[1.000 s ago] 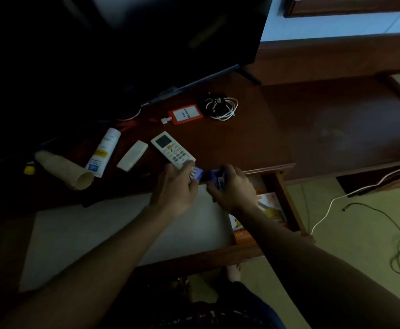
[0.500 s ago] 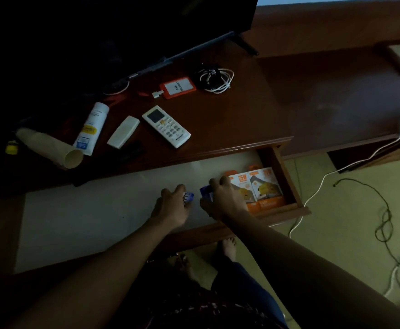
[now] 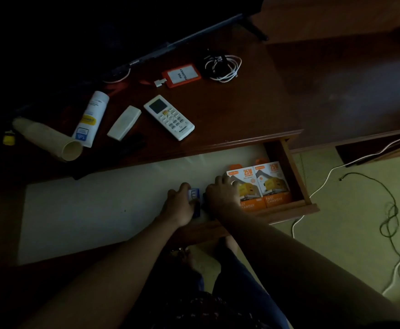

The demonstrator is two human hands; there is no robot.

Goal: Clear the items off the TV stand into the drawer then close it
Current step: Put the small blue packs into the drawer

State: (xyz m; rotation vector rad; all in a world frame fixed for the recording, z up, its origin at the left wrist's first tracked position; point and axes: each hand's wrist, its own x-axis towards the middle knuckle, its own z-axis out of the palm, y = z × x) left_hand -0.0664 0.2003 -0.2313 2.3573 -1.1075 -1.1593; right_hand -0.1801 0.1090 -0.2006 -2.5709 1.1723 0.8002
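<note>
The drawer (image 3: 298,176) under the TV stand (image 3: 230,110) is pulled out, its floor lined white. Both my hands are down inside it near the front rail. My left hand (image 3: 179,204) grips a small blue box (image 3: 193,194). My right hand (image 3: 220,194) is curled over another small dark-blue item that it mostly hides, beside two orange charger boxes (image 3: 269,184). On the stand lie a white remote (image 3: 169,117), a white case (image 3: 124,122), a lotion tube (image 3: 91,118), a cardboard tube (image 3: 49,141), an orange card holder (image 3: 181,75) and a coiled white cable (image 3: 222,67).
The dark TV (image 3: 123,32) stands at the back left of the stand. White and dark cables (image 3: 388,217) trail over the green floor to the right. My feet show under the drawer's front.
Both hands went from the stand's front edge down into the drawer with the blue items. Over the last half second they have barely shifted.
</note>
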